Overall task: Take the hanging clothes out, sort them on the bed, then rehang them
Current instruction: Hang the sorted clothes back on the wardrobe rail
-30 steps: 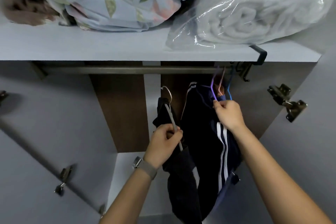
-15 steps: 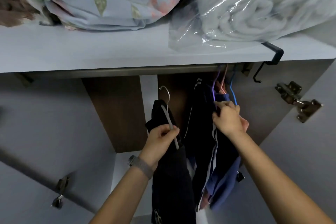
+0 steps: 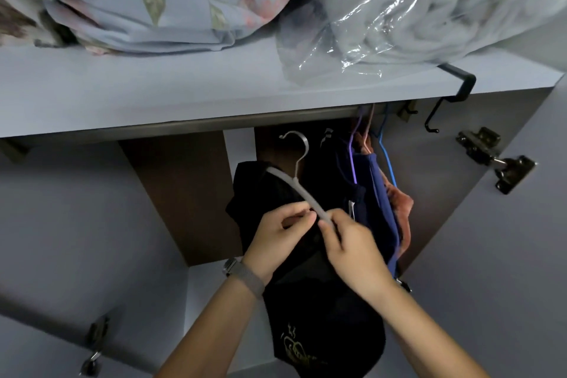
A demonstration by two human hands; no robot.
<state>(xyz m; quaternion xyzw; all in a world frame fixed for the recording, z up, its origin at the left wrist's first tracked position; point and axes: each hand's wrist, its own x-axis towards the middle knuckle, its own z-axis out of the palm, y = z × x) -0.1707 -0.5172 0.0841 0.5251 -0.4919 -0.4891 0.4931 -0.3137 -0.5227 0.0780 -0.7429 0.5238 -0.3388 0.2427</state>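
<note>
A grey hanger w/ a black garment is held off the closet rod, hook free just below it, approx. centre of the wardrobe opening. The hanger's near arm is pinched by the left hand betw. thumb and fingers, a grey-strap watch being worn on that wrist. The same arm, a bit lower, is gripped by the right hand, fingers curled round it; the two hands are nearly touching. A gold print is seen near the garment's lower end. Still hung on the rod, at its right end, are a purple hanger w/ a dark navy garment, a blue hanger w/ a blue garment, and a rust-coloured garment behind them. Above the rod, on the shelf, a floral bedsheet is piled at left and a rolled blanket in a clear plastic bag at right. A black hook is clipped over the shelf edge past the rod's right end; a door hinge is seen further right.
</note>
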